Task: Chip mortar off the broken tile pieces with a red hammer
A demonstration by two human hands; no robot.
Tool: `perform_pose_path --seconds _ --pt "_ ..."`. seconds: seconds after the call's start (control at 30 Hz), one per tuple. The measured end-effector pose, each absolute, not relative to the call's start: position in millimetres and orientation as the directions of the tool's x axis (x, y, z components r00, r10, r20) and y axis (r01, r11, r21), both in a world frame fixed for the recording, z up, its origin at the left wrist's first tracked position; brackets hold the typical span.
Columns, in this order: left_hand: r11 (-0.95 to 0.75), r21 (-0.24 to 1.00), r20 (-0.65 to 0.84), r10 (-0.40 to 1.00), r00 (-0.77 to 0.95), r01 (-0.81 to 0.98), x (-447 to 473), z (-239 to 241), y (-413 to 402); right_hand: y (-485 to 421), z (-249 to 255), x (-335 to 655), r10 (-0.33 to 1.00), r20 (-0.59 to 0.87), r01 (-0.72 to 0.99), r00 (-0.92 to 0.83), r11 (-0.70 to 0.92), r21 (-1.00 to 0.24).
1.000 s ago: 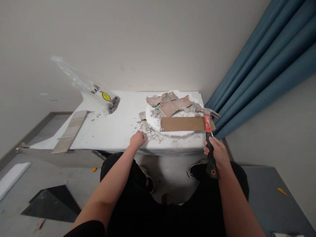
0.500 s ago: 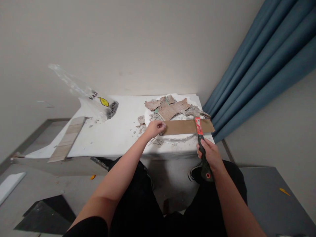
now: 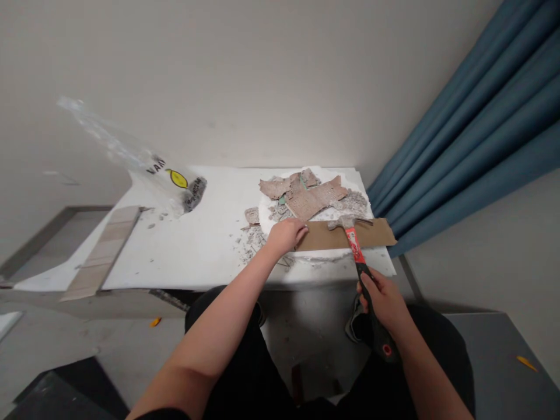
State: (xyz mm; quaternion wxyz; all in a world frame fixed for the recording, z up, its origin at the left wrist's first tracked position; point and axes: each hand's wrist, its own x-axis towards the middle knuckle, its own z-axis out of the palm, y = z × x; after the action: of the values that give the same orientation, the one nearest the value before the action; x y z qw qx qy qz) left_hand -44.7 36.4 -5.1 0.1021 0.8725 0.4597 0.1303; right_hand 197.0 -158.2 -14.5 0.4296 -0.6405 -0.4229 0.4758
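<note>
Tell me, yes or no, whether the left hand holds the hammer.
No, the right hand grips the hammer; the left hand is at the brown strip.

Hammer point(image 3: 354, 242) in right fingers point(image 3: 370, 284)

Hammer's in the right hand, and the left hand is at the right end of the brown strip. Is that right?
Not quite: the head view shows the left hand at the left end of the brown strip, not the right. The hammer is indeed in the right hand.
</note>
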Motion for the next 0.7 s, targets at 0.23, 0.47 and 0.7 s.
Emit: perform_pose_path --seconds 0.23,0.47,0.7 --pt "-0.408 0.342 0.081 0.910 0.406 0.846 -71.4 -1.4 48.8 -162.3 -6.9 202.7 0.948 -0.253 0.239 0.190 -0.295 -0.925" --pt "-0.411 0.562 0.198 0.910 0.365 0.718 -80.1 -13.6 59.0 -162.5 -11.4 207.7 0.944 -0.275 0.203 0.184 -0.310 -0.929" --pt "-0.331 0.642 0.128 0.935 0.330 0.691 -73.4 -20.2 60.7 -162.6 -8.0 206.3 0.940 -0.282 0.202 0.193 -0.319 -0.926"
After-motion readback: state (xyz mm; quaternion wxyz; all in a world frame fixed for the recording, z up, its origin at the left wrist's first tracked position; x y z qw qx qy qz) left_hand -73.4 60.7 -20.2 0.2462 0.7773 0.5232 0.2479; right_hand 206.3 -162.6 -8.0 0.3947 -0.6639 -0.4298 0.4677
